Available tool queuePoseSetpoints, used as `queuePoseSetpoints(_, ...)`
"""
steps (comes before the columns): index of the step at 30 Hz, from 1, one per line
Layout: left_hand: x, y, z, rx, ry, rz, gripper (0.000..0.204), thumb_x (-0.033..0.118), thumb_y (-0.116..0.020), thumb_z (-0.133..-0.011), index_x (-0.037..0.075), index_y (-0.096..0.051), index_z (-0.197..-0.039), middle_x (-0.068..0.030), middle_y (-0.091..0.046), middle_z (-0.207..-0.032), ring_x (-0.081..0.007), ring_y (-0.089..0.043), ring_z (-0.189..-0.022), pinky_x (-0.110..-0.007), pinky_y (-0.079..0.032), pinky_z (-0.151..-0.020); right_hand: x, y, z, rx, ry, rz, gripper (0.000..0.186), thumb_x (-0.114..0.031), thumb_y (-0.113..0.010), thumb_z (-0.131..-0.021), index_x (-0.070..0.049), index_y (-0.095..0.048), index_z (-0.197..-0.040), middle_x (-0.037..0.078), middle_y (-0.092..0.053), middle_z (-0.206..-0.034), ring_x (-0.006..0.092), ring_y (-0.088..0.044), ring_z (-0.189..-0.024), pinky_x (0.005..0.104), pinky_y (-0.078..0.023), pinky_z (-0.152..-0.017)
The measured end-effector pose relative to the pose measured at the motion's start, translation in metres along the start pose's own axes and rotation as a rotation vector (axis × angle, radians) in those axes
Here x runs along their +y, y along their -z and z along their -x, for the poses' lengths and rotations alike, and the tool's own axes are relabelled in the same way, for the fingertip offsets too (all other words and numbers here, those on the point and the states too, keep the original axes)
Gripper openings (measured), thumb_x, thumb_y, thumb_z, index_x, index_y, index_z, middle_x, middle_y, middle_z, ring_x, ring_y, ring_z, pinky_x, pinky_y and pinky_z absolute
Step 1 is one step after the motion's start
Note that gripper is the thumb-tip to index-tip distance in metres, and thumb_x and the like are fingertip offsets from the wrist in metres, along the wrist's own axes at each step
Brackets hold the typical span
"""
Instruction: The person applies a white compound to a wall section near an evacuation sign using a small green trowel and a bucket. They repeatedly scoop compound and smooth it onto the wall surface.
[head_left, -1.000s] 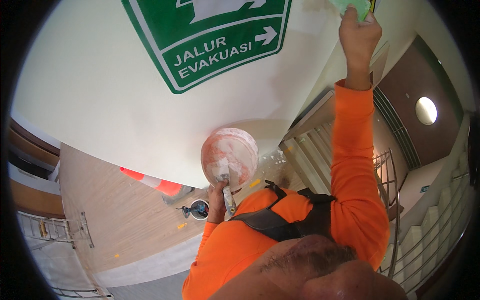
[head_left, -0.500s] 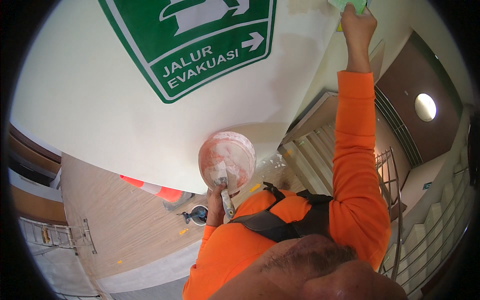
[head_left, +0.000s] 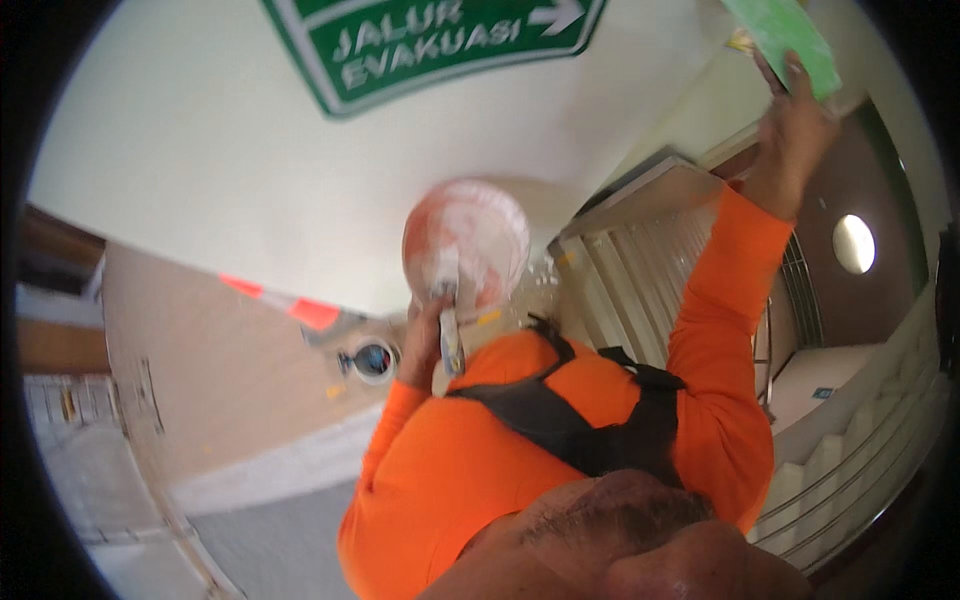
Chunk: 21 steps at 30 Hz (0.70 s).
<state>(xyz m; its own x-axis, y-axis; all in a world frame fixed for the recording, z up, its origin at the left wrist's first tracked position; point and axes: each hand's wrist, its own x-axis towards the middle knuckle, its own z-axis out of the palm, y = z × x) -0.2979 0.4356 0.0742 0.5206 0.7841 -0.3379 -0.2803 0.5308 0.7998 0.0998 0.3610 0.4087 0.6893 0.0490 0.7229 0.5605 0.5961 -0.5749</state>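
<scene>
My left hand [head_left: 424, 338] grips the rim of a round, pinkish bowl [head_left: 505, 238] smeared inside with whitish paste. A putty knife [head_left: 453, 350] leans there too, its blade in the bowl and its handle against that hand; whether the fingers hold it as well is unclear. Up at the far right, my right hand [head_left: 797, 132] is closed on a flat green spreader [head_left: 790, 40] whose broad face has pale smears. The spreader is near the pale wall [head_left: 250, 170]; I cannot tell whether it touches.
A green sign [head_left: 450, 60] with a white arrow is on the wall. Below left lie an orange-and-white traffic cone [head_left: 315, 313] and a small bucket [head_left: 376, 361] on the wooden floor. Stairs [head_left: 625, 285] descend ahead; metal railings [head_left: 860, 500] stand at right.
My right hand has moved right and slightly down, turning so more of the spreader's face shows. The bowl, still in my left hand, and the sign sit higher in the view.
</scene>
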Motion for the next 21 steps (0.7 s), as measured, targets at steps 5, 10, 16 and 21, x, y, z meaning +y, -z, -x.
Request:
queuePoseSetpoints(5, -0.015, -0.033, -0.014, -0.033, -0.035, 0.033, 0.045, 0.010, -0.062, -0.087, -0.002, -0.049, -0.129, -0.0117, -0.060, -0.110, -0.0225, -0.065, -0.092, -0.038, -0.063, -0.072, -0.001, 0.048, 0.052, -0.194, -0.175, -0.005, 0.034, 0.008, -0.055, -0.092, 0.017, -0.050, -0.125, 0.024, -0.058, -0.123, 0.0334, -0.063, -0.112, 0.0620, -0.057, -0.097)
queuePoseSetpoints(10, -0.035, -0.066, -0.004, 0.001, -0.090, 0.068, 0.042, 0.008, -0.062, -0.088, -0.002, -0.051, -0.127, -0.0094, -0.061, -0.107, -0.0203, -0.064, -0.088, -0.035, -0.060, -0.072, 0.012, 0.082, 0.088, -0.154, -0.476, 0.200, 0.037, 0.001, -0.061, -0.094, 0.014, -0.052, -0.127, 0.020, -0.059, -0.126, 0.0276, -0.063, -0.111, 0.0491, -0.057, -0.096)
queuePoseSetpoints(16, -0.062, -0.150, -0.019, 0.016, -0.051, 0.073, 0.045, 0.002, -0.060, -0.087, 0.000, -0.050, -0.131, -0.0089, -0.061, -0.111, -0.0196, -0.062, -0.097, -0.034, -0.054, -0.085, 0.062, 0.155, 0.082, -0.480, -0.586, 0.383, 0.030, -0.008, -0.068, -0.095, 0.007, -0.064, -0.122, 0.009, -0.069, -0.110, 0.0137, -0.064, -0.096, 0.0269, -0.051, -0.085)
queuePoseSetpoints(21, -0.076, -0.172, -0.036, 0.051, -0.189, -0.140, 0.046, 0.003, -0.061, -0.085, -0.002, -0.052, -0.130, -0.0084, -0.063, -0.111, -0.0176, -0.060, -0.100, -0.032, -0.050, -0.087, 0.071, 0.165, 0.081, -0.738, -0.518, 0.478, 0.030, -0.006, -0.066, -0.096, 0.004, -0.066, -0.123, 0.008, -0.071, -0.105, 0.0137, -0.063, -0.094, 0.0283, -0.051, -0.085)
